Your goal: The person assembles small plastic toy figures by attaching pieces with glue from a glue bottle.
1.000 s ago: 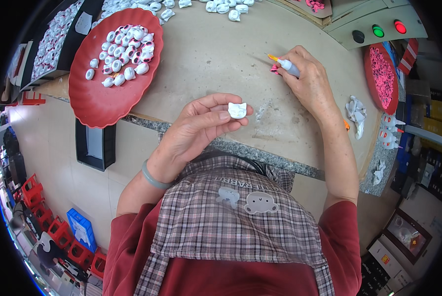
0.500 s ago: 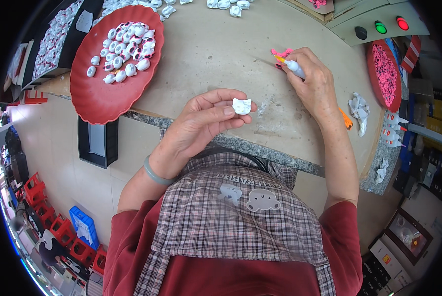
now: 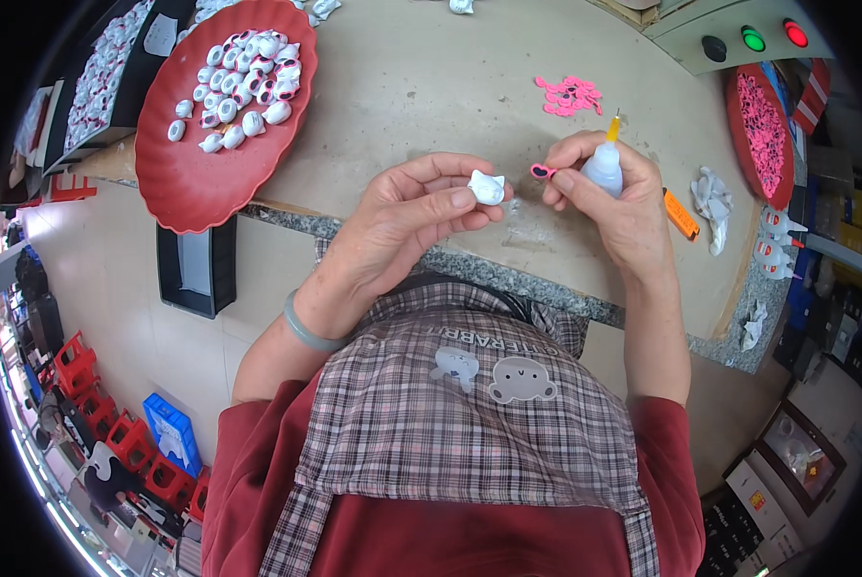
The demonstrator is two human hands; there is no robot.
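Note:
Between the thumb and fingers of my left hand (image 3: 402, 207) is a small white cat-head figure (image 3: 487, 189), its two pointed ears upward. My right hand (image 3: 633, 216) grips a squeeze glue bottle (image 3: 604, 169) with a yellow nozzle and thin tip pointing up. The same hand's thumb and fingertip pinch a small pink-rimmed piece with a dark centre (image 3: 543, 171), shaped like tiny sunglasses. That piece is just right of the cat head, apart from it. Beyond my right hand, a loose heap of similar pink pieces (image 3: 570, 96) lies on the table (image 3: 421, 106).
On the left, a scalloped red tray (image 3: 186, 183) holds many white cat heads (image 3: 234, 87). A red dish (image 3: 785, 173) of pink pieces stands at far right, near crumpled tissue (image 3: 711, 197), an orange cutter (image 3: 681, 215) and spare glue bottles (image 3: 775, 252). A control box (image 3: 729, 29) has lit buttons.
My right hand has come back from the pink pieces toward my left hand, now pinching one piece, and the glue bottle has turned nozzle up. The cat head has tilted slightly in my left hand.

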